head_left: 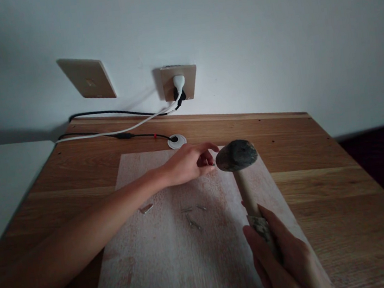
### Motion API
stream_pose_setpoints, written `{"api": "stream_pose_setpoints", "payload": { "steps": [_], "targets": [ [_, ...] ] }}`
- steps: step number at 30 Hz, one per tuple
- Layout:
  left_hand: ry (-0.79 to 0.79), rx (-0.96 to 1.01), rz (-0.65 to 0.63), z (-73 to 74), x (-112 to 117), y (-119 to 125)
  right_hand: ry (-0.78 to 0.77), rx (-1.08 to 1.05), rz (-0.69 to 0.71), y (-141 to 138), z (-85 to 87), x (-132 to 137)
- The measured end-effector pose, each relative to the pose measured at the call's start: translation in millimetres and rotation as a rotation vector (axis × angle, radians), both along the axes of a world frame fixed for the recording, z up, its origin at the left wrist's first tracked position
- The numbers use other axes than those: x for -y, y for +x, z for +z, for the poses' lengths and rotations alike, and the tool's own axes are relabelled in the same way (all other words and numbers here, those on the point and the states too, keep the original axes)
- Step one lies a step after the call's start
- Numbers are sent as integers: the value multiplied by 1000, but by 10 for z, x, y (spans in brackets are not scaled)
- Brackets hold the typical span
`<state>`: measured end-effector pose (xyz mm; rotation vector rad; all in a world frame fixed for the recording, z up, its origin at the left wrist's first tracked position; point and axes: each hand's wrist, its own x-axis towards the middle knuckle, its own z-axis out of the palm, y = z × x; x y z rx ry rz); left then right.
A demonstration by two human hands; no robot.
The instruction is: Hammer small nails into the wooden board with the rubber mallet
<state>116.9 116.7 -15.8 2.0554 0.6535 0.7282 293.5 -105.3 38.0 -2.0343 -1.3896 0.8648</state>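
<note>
My right hand [283,259] is wrapped round the handle of a rubber mallet [237,154], gripping a patterned wrap on the light wooden shaft. The mallet's dark, worn head is raised in front of my left hand's fingertips. Over the far part of a pale, worn board [158,265], my left hand [194,162] is bent with curled fingers and the thumb close to them. Something tiny and dark shows at those fingertips, too small to name. Several thin metal pieces that look like nails [193,222] lie on the board, with another small metal piece [146,209] beside my left forearm.
The board lies on a wooden desk [323,184] against a white wall. A wall socket [189,81] holds a white plug, with white and black cables [123,128] running left. A round cable grommet [176,141] sits behind the board. A blank wall plate [88,78] is at left.
</note>
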Motion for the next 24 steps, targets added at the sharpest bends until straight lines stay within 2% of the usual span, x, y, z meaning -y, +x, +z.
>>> {"api": "stream_pose_setpoints", "payload": {
  "steps": [8,12,17,24],
  "targets": [
    [23,-15,-3,-6,-1,-4,21,1,-25,12,-56,10],
    [26,-24,-2,-2,0,-2,16,0,11,20,-52,1],
    [40,-37,-5,-6,-9,-1,-13,32,-10,24,-81,7],
    [40,-35,-4,-4,-11,-1,28,43,28,67,-111,15]
  ]
}}
